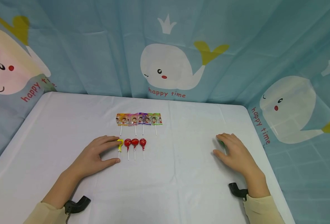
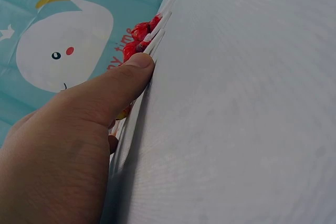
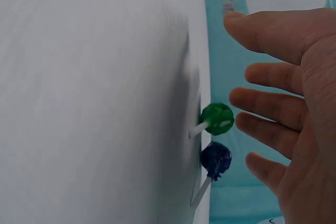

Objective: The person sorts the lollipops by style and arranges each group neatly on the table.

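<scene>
A yellow-wrapped lollipop [image 1: 120, 145] lies at the left end of a short row, its stick toward the front of the table. My left hand [image 1: 97, 155] is at it, index fingertip on the candy and thumb by the stick's lower end. Beside it lie red lollipops [image 1: 135, 142], their sticks also showing past my left thumb [image 2: 139, 60] in the left wrist view. On the right, my right hand [image 1: 233, 152] reaches over a green lollipop [image 3: 217, 119] with spread fingers and holds nothing. A dark blue lollipop [image 3: 216, 158] lies beside the green one, hidden in the head view.
Behind the row, several flat-wrapped lollipops [image 1: 144, 119] lie side by side in orange, pink, purple and green packets. The table [image 1: 153, 193] has a white cloth. A blue curtain [image 1: 106, 62] with whale prints hangs around its back and sides.
</scene>
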Motion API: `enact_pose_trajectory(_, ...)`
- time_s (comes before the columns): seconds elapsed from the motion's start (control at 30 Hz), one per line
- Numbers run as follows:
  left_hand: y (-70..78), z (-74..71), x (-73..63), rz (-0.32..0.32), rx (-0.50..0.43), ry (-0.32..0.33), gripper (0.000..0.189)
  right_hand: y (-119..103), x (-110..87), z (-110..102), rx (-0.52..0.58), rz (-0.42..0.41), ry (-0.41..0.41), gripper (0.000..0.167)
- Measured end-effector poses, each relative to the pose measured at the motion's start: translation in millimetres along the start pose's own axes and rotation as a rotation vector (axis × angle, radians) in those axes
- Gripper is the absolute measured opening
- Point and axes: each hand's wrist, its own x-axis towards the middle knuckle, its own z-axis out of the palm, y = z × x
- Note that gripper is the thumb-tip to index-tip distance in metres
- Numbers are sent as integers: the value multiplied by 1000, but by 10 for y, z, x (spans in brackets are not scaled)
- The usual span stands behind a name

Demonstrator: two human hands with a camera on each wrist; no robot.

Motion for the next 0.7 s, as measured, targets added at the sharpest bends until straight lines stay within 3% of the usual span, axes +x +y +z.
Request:
enact_pose_trajectory(0.43,-16,10,-5,-26,12,-12,71,188,-119,-77,10,65,-53,63)
enact_pose_trajectory(0.7,-27,11,-1,-32,14,-18,73,270,-147,-77,3,40,-79,68)
